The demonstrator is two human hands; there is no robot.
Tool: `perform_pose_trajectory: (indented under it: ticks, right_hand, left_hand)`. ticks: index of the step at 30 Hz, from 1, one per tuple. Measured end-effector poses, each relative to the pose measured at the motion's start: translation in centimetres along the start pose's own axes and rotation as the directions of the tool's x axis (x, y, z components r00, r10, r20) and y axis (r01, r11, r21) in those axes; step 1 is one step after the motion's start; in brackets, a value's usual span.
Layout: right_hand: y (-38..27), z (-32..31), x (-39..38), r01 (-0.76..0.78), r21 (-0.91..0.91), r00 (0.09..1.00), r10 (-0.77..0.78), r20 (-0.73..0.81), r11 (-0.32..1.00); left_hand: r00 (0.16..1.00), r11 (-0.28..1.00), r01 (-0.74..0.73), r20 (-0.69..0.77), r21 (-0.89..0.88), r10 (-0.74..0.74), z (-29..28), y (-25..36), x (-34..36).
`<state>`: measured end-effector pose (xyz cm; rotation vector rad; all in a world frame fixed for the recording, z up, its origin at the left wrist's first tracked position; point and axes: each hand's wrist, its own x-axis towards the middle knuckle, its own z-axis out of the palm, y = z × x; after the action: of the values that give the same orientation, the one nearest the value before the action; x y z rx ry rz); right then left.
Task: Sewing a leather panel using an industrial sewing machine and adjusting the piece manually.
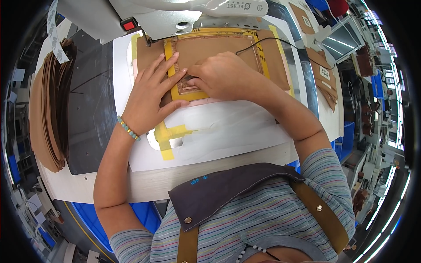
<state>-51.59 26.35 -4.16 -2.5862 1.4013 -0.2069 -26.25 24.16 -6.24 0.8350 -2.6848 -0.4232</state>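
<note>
A yellow rectangular frame, with dark handwriting along its far edge, lies on a brown sheet. A lighter brown strip lines the inside of the frame. Spread flat, my left hand rests over the frame's left side and the brown sheet beside it. My right hand is closed at the frame's near left inner corner. A small dark bit shows at its fingertips, but what it is stays hidden. Beneath everything is a white sheet with yellow tape on it.
A white machine head overhangs the work at the far side. On the left stands a stack of brown sheets beside a dark board. To the right are more brown pieces, a screen and a thin black cable.
</note>
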Motion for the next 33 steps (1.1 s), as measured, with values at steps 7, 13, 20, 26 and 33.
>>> perform_pose_trajectory:
  ticks: [7,13,20,26,33]
  right_hand:
    - [0.2,-1.1,0.0,0.1,0.011,0.994,-0.101,0.051,0.995]
    - [1.0,-0.3,-0.2,0.22,-0.059,0.975,-0.219,0.021,0.974]
    - [1.1,-0.8,0.2,0.245,-0.036,0.967,-0.242,0.08,0.969]
    - [1.7,-0.4,0.2,0.264,-0.012,0.964,-0.264,0.029,0.964]
    - [2.0,-1.6,-0.2,0.076,0.043,0.984,-0.082,0.161,0.996]
  left_hand:
    - [1.0,1.0,0.003,0.006,-0.012,-0.003,0.0,0.1,0.0]
    - [1.0,1.0,0.011,0.001,0.001,-0.011,-0.1,0.0,0.1]
    - [1.0,1.0,0.004,0.02,-0.02,-0.004,0.0,0.1,0.3]
    - [0.999,1.0,-0.004,0.032,-0.014,0.005,0.0,0.0,0.5]
    - [1.0,1.0,-0.011,0.014,0.001,0.011,-0.1,0.0,0.5]
